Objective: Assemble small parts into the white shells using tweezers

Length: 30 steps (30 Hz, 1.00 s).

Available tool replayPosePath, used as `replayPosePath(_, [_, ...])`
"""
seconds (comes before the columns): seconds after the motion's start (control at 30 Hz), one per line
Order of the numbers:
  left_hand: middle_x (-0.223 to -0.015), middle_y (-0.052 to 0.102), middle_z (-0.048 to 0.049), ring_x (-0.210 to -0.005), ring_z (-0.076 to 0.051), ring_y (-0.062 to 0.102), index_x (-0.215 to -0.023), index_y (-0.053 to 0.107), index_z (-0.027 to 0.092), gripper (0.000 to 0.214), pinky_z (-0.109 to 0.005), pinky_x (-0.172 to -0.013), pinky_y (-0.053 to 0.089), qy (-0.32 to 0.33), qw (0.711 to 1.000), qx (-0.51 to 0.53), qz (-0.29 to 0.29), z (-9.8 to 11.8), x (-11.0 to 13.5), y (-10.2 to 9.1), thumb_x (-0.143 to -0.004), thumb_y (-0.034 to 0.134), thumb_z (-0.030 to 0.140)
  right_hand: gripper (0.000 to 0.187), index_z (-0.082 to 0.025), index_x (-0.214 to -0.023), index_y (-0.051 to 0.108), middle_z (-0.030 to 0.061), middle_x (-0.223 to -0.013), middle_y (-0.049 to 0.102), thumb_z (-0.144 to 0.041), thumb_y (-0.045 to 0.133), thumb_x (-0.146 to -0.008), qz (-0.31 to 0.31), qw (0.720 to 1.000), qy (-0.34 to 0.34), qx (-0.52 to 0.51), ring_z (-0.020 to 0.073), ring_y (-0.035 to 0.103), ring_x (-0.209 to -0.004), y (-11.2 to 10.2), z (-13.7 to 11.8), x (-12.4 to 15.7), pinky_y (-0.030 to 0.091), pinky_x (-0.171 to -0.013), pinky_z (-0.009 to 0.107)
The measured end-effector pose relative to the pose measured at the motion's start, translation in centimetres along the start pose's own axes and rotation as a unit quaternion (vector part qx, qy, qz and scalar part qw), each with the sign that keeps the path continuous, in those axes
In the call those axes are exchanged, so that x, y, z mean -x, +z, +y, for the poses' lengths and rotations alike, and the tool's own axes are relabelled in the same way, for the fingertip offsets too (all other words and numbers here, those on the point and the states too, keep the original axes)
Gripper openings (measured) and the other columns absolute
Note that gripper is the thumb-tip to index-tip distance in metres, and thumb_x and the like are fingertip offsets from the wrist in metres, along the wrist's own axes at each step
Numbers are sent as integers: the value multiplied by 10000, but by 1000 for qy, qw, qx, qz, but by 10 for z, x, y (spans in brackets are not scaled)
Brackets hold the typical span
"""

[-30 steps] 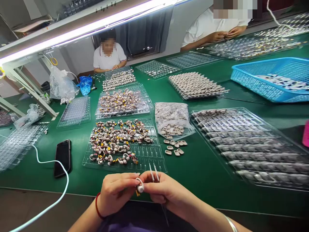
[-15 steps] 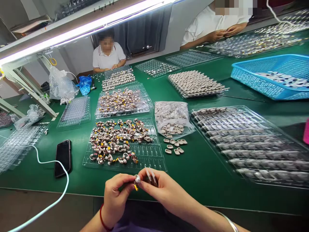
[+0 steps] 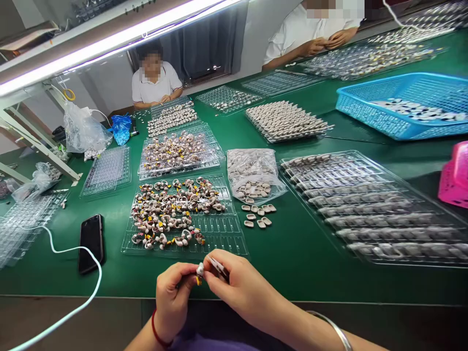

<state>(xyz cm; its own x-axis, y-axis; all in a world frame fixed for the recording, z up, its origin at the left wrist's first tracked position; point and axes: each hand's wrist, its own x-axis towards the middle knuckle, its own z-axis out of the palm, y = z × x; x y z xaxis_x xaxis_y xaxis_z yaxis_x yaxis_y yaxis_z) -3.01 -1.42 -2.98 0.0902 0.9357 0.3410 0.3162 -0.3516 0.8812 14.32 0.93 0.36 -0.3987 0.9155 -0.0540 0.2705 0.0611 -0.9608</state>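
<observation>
My left hand (image 3: 173,292) pinches a small white earpiece part (image 3: 200,270) with a yellow tab hanging under it, just above the table's near edge. My right hand (image 3: 237,285) is closed on metal tweezers (image 3: 218,266), whose tips lie against that part. Right behind my hands lies a clear tray (image 3: 223,239) holding several similar white and yellow parts (image 3: 171,212). A few loose beige shells (image 3: 258,217) rest on the green table (image 3: 303,253) to its right.
A black phone (image 3: 90,242) with a white cable (image 3: 54,251) lies at the left. A bag of shells (image 3: 252,173), more clear trays (image 3: 369,204), a blue basket (image 3: 402,105) and a pink basket (image 3: 457,178) fill the right. Two people work at the far side.
The tweezers, upright a second ago, now lie tilted low against the part. Both hands sit slightly left and closer together. The view has shifted right, bringing a pink basket into sight.
</observation>
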Motion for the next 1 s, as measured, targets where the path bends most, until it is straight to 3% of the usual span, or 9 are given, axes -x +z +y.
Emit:
replayPosePath(0.2, [-724,765,-19,-623,-153,691,-865,774,208,161,-205,-601,548,-2,1000,-4,11,1,-1,0,-824,645,121,141,-180,-685,551,-18,-617,514,-194,491,-812,-5,999,-19,25,130,440,-564,-1,1,-1,337,-527,239])
replayPosePath(0.5, [-682,752,-6,-593,-145,674,-805,784,221,133,-196,-581,528,-13,1000,17,19,-1,-3,0,-783,698,122,147,-187,-673,573,0,-638,569,-122,491,-776,47,993,-73,75,128,477,-551,7,7,-2,351,-511,237])
replayPosePath(0.7, [-682,740,5,-599,-127,661,-802,776,220,172,-172,-586,517,-27,999,21,20,-1,-1,0,-774,682,79,138,-187,-642,543,-18,-596,517,-137,488,-759,39,997,-43,47,120,440,-538,7,6,-4,341,-505,234])
replayPosePath(0.9, [-737,749,-3,-635,-130,668,-890,772,235,239,-182,-608,524,18,1000,15,14,-1,0,2,-792,657,50,135,-193,-629,525,-28,-577,486,-229,518,-759,24,1000,-3,-17,120,412,-536,7,9,-4,332,-494,233])
replayPosePath(1.0, [-699,738,-6,-614,-138,667,-846,773,224,206,-196,-596,529,10,1000,26,13,-2,0,2,-792,660,61,154,-197,-609,490,-35,-560,456,-245,524,-752,27,999,9,-40,116,391,-529,10,11,-4,322,-487,233])
